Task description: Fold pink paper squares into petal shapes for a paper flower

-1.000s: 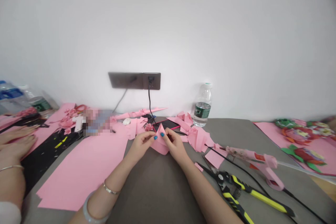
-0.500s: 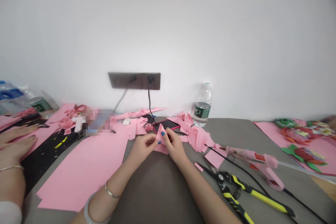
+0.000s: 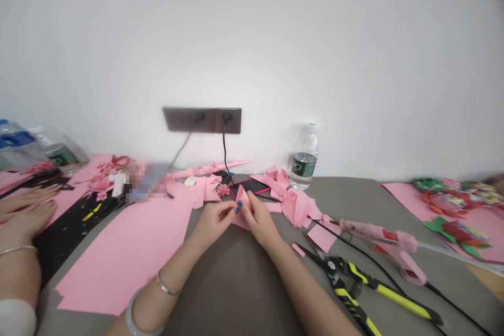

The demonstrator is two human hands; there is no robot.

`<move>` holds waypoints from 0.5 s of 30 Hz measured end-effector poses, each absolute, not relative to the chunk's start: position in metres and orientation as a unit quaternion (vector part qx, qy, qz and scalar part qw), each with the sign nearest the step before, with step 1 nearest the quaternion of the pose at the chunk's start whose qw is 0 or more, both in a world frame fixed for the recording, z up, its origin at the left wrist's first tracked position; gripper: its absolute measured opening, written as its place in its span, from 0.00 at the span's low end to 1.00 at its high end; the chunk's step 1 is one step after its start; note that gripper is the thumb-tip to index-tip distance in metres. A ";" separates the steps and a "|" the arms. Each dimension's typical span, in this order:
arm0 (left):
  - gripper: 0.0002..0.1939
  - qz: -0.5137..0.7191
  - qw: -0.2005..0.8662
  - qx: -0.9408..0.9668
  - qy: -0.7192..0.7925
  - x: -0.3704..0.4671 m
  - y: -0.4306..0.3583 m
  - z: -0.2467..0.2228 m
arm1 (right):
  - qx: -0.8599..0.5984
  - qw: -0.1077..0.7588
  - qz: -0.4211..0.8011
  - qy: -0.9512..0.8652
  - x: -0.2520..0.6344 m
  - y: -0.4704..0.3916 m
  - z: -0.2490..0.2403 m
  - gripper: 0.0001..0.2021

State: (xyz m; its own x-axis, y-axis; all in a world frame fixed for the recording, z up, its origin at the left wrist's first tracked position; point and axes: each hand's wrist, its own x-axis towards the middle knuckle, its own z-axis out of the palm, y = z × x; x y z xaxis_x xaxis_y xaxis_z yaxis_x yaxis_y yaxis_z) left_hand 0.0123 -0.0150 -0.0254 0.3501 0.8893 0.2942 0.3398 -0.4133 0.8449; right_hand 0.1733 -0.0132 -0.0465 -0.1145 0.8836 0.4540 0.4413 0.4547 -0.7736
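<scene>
Left hand: seen at the centre of the frame, below the middle; a folded pink paper is pinched between its thumb and fingers.
Right hand: closed on the right side of the same paper, its blue-nailed thumb pressed to the face.
Folded piece: held up at the centre of the frame, its point turned upward, partly covered by the fingers.
Pink sheets: stacked at the lower left, beside the left forearm.
Pink scraps: strewn just right of the right hand.
Cutting tool: laid at the lower right, its yellow-and-black handles spread apart.
Glue gun: laid at the right, above the cutting tool.
Bottle: stood upright right of centre, partly filled.
Paper flowers: set out on pink paper at the right edge.
Co-worker's hands: rested at the left edge; whether anything is grasped cannot be told.
</scene>
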 end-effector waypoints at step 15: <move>0.17 0.435 0.377 0.677 0.459 0.007 -0.004 -0.023 | -0.388 0.548 0.444 -0.594 0.181 -0.004 -0.043 0.24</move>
State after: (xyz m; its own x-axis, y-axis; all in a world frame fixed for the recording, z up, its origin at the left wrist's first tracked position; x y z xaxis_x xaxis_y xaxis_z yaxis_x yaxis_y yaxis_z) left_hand 0.0068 -0.0039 -0.0226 0.2012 0.9488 0.2435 0.2933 -0.2955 0.9092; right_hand 0.1808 -0.0037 -0.0426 -0.0994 0.9467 0.3063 -0.0254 0.3053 -0.9519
